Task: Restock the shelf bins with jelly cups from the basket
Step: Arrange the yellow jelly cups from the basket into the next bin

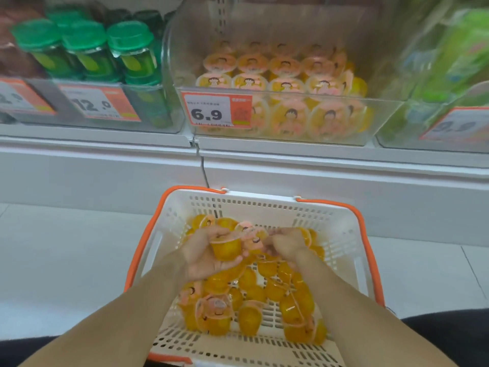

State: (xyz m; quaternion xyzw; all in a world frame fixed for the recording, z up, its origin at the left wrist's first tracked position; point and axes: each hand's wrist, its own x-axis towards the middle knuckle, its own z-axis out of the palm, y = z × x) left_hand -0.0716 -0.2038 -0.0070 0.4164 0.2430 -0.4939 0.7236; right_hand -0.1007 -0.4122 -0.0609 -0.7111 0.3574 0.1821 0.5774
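Observation:
A white basket with orange rim [341, 234] sits on the floor below the shelf, holding several yellow jelly cups [248, 313] with pink cartoon lids. My left hand [203, 255] grips one jelly cup [227, 249] over the basket's far half. Beside it, my right hand [288, 245] has its fingers curled around another cup, mostly hidden by the hand. Above, a clear shelf bin [383, 107] with a 6.9 price tag holds rows of the same cups [288, 67].
Green-capped jars [90, 49] fill the bin to the left, behind a 12.0 tag. Green packets [460, 56] sit in the bin at right. A white shelf ledge [105, 160] runs between the bins and the basket. My dark-clothed knees flank the basket.

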